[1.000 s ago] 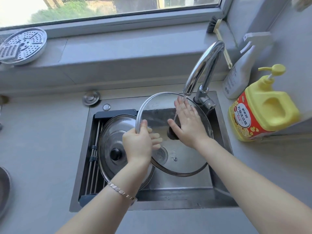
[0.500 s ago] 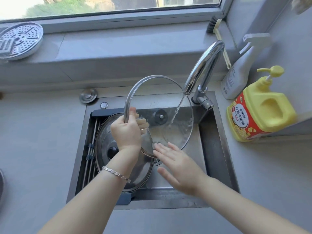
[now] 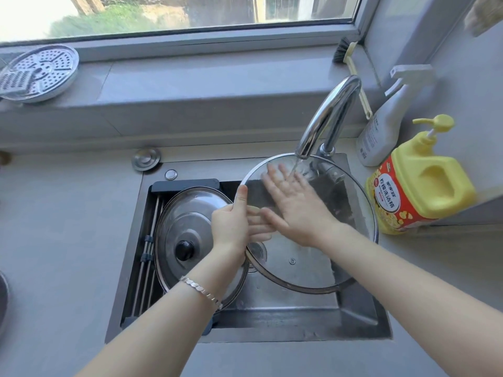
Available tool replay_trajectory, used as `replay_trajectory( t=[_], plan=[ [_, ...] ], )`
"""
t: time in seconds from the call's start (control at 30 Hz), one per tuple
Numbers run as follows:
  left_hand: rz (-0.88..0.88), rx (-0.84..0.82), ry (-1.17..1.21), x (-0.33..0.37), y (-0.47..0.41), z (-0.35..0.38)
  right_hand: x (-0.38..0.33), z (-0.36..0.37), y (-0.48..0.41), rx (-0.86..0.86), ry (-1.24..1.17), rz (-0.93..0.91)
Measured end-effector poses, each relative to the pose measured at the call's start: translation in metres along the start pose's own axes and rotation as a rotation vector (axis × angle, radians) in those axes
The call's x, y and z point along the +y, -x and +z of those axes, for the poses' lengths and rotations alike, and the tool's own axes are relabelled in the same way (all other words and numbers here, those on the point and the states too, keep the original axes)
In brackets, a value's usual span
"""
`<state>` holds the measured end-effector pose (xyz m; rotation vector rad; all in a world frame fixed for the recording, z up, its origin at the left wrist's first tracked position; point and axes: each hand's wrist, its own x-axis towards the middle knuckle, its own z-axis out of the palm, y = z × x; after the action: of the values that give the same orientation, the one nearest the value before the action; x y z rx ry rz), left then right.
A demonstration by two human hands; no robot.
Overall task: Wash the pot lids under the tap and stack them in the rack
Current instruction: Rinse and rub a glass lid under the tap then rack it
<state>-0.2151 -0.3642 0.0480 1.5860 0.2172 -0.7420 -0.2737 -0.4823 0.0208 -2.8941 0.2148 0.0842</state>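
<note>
rinsing stage, task part done.
glass lid point(image 3: 307, 268) under running tap point(image 3: 326, 115), rim gripped in left hand point(image 3: 231, 227), rubbed by flat, spread right hand point(image 3: 296, 210); second lid point(image 3: 190, 221) on rack point(image 3: 147, 254); stacking outstanding.

Glass lid point(image 3: 313, 265) tilted under tap point(image 3: 326, 118) (wet, apparently).

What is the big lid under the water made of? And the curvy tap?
The big lid looks like clear glass: the sink shows through it. Its rim looks like shiny metal, probably steel. The tap looks like polished, chrome-like metal, since it mirrors the light.
</note>
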Motion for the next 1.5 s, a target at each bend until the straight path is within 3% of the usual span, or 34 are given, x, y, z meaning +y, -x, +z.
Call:
replay_trajectory(
  t=[0.1,0.17,0.3,0.43,0.57,0.63,0.67,0.73,0.83,0.9,0.97,1.03,1.07,1.13,1.2,1.23,1.33,1.4,1.5],
  plan=[
    [0.055,0.113,-0.096,-0.003,-0.004,-0.004,-0.029,0.013,0.015,-0.087,-0.09,-0.265],
    [0.041,0.095,-0.099,-0.004,0.0,-0.005,-0.025,0.013,0.017,-0.109,-0.07,-0.306],
    [-0.063,-0.019,-0.032,-0.007,0.005,-0.007,0.017,0.006,0.007,-0.053,0.023,0.003],
    [-0.073,0.069,0.008,-0.003,0.003,-0.013,0.041,0.004,0.028,-0.129,0.02,0.254],
    [-0.109,0.057,-0.1,-0.004,0.005,-0.009,0.029,-0.02,0.062,-0.309,-0.182,0.164],
    [-0.26,0.005,-0.051,-0.015,0.0,-0.006,0.022,-0.035,0.079,-0.396,-0.407,0.088],
    [-0.336,-0.017,-0.028,-0.021,-0.004,-0.004,0.019,-0.039,0.087,-0.4,-0.396,0.019],
    [-0.46,-0.058,-0.009,-0.029,-0.005,0.001,0.022,-0.033,0.099,-0.228,-0.188,-0.135],
    [-0.583,-0.144,0.005,-0.037,-0.004,0.007,0.031,-0.031,0.107,0.012,-0.124,-0.179],
    [-0.625,-0.216,-0.065,-0.038,0.0,0.011,0.037,-0.041,0.103,-0.002,-0.096,-0.13],
    [-0.516,-0.256,-0.384,-0.046,-0.004,0.008,0.045,-0.054,0.095,-0.085,-0.145,-0.021],
    [-0.198,-0.288,-0.851,-0.048,-0.003,0.003,0.049,-0.064,0.085,-0.22,-0.241,0.047],
    [0.015,-0.319,-0.945,-0.049,-0.001,0.0,0.05,-0.068,0.079,-0.271,-0.296,0.062],
    [0.188,-0.534,-0.79,-0.043,0.012,-0.002,0.049,-0.076,0.065,-0.346,-0.416,0.072],
    [0.152,-0.726,-0.565,-0.04,0.023,0.0,0.049,-0.082,0.05,-0.367,-0.535,0.062],
    [0.145,-0.733,-0.482,-0.042,0.024,0.002,0.049,-0.085,0.043,-0.354,-0.574,0.07],
    [0.175,-0.516,-0.289,-0.041,0.02,0.008,0.053,-0.082,0.026,-0.208,-0.668,0.093],
    [0.159,-0.393,-0.171,-0.037,0.017,0.013,0.053,-0.064,0.017,0.008,-0.66,0.128],
    [0.08,-0.29,-0.038,-0.028,0.014,0.023,0.031,-0.025,0.005,0.196,-0.547,0.311]
  ],
)
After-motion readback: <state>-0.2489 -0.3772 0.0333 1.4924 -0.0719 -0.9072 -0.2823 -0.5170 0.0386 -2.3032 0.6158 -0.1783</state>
